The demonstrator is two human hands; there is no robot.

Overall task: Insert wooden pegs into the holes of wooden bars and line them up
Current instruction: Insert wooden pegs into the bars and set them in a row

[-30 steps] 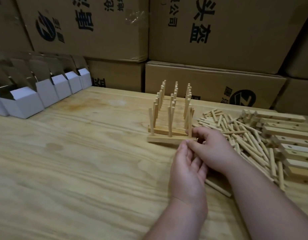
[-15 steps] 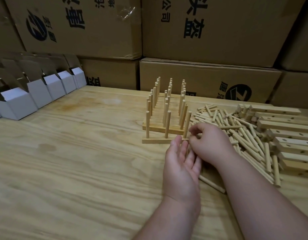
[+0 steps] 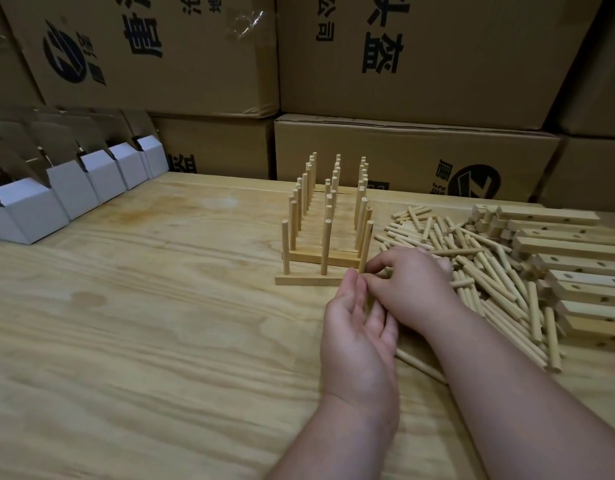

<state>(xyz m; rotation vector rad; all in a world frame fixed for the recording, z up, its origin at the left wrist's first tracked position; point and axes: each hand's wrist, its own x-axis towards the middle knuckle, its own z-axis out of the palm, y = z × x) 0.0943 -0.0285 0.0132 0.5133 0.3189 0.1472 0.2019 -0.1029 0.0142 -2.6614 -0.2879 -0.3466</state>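
Pegs are lying by my hands on the tabletop (image 3: 160,323): my left hand (image 3: 359,337) is cupping half-spread, my right hand (image 3: 408,285) is pinching at the nearest bar (image 3: 308,280), pegged bars (image 3: 328,216) lining up beyond, loose pegs (image 3: 489,271) rightward.

A plywood tabletop (image 3: 126,323) lies beneath the hands. Open white cartons with brown flaps (image 3: 74,188) line up far to their left. Printed brown cardboard boxes (image 3: 437,53) are stacked well beyond them.

left hand (image 3: 359,336) opened, fingers now extended
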